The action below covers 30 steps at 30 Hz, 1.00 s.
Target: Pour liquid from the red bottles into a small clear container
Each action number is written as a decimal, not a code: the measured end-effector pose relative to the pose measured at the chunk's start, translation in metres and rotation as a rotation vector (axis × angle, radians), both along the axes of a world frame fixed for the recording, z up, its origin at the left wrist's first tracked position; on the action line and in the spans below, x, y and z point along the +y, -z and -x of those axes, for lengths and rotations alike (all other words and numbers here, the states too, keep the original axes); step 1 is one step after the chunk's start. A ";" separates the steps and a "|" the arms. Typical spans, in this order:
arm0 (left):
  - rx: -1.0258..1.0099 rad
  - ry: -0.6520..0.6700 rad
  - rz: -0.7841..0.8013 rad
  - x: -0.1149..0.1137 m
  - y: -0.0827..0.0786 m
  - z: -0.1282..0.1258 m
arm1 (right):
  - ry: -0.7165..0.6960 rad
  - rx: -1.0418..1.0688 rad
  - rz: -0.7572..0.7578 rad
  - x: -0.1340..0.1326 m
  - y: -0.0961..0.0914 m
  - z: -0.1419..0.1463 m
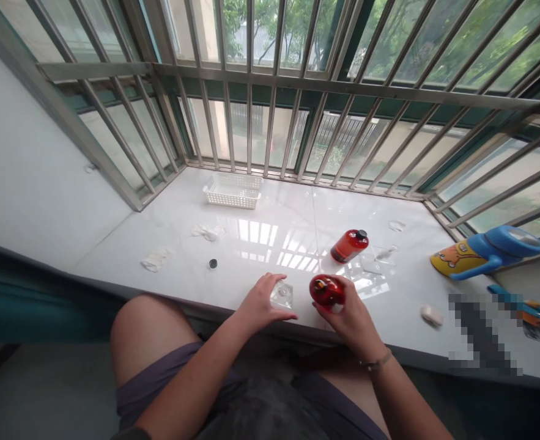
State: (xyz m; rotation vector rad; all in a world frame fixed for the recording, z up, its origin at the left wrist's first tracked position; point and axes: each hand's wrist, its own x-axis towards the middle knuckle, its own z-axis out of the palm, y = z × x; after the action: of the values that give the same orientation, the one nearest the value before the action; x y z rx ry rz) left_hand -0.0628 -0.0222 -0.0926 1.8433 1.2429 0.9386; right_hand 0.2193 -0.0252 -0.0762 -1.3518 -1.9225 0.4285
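Observation:
My right hand (350, 315) is closed around a small red bottle (327, 291) near the front edge of the white marble sill (260, 238). Just left of it, my left hand (263, 301) curls its fingers round a small clear glass bottle (282, 295) that rests on the sill. A second red bottle with a black cap (349, 245) lies on its side a little farther back. A small black cap (213, 263) sits alone to the left.
A white plastic basket (232, 190) stands at the back by the window bars. Crumpled clear wrappers (156, 259) lie left and centre. A blue and yellow toy-like object (485, 252), a small white piece (432, 315) and coloured items (521, 308) lie right.

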 end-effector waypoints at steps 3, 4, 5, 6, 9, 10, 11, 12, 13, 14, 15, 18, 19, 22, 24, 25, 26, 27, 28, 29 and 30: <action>0.021 0.005 -0.030 0.004 0.006 0.002 | 0.200 0.295 0.144 -0.005 0.023 0.001; 0.037 -0.002 -0.038 0.007 0.009 0.003 | 0.241 0.374 0.200 -0.005 0.028 0.003; 0.055 -0.012 -0.044 0.009 0.012 0.003 | 0.268 0.442 0.253 -0.004 0.031 0.006; 0.076 -0.025 -0.049 0.012 0.015 0.003 | 0.284 0.497 0.298 -0.003 0.034 0.009; 0.138 -0.065 -0.073 0.021 0.021 0.006 | 0.298 0.585 0.358 0.003 0.040 0.019; 0.159 -0.069 -0.089 0.023 0.021 0.009 | 0.297 0.596 0.360 0.005 0.042 0.022; 0.183 -0.066 -0.114 0.025 0.020 0.013 | 0.291 0.603 0.359 0.007 0.044 0.025; 0.207 -0.060 -0.148 0.026 0.019 0.019 | 0.284 0.611 0.352 0.008 0.047 0.028; 0.234 -0.055 -0.188 0.027 0.016 0.026 | 0.275 0.618 0.342 0.009 0.049 0.030; 0.263 -0.059 -0.230 0.028 0.012 0.035 | 0.263 0.626 0.329 0.010 0.052 0.032; 0.296 -0.083 -0.269 0.028 0.007 0.045 | 0.248 0.630 0.316 0.010 0.053 0.033; 0.444 -0.304 -0.324 0.029 -0.007 0.082 | 0.207 0.630 0.290 0.010 0.056 0.035; 0.507 -0.397 -0.311 0.029 -0.010 0.095 | 0.195 0.628 0.285 0.009 0.056 0.035; 0.704 -0.575 -0.176 0.031 -0.014 0.127 | 0.175 0.627 0.267 0.009 0.055 0.036; 0.779 -0.604 -0.061 0.032 -0.012 0.140 | 0.167 0.629 0.260 0.009 0.055 0.036; 0.786 -0.603 -0.017 0.032 -0.011 0.145 | 0.165 0.631 0.259 0.009 0.056 0.036; 0.779 -0.597 0.014 0.032 -0.010 0.147 | 0.161 0.630 0.261 0.010 0.057 0.036; 0.766 -0.589 0.033 0.032 -0.009 0.148 | 0.156 0.627 0.261 0.010 0.058 0.036; 0.752 -0.585 0.041 0.033 -0.009 0.148 | 0.153 0.622 0.260 0.011 0.059 0.036; 0.741 -0.585 0.044 0.033 -0.009 0.147 | 0.150 0.615 0.259 0.012 0.060 0.035; 0.734 -0.587 0.045 0.034 -0.009 0.146 | 0.147 0.607 0.257 0.012 0.062 0.035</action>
State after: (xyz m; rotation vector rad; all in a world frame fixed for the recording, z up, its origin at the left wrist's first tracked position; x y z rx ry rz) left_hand -0.2086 0.0121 -0.0835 1.8797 2.3142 0.4900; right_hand 0.1844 -0.0130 -0.1378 -1.3145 -1.2917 0.9175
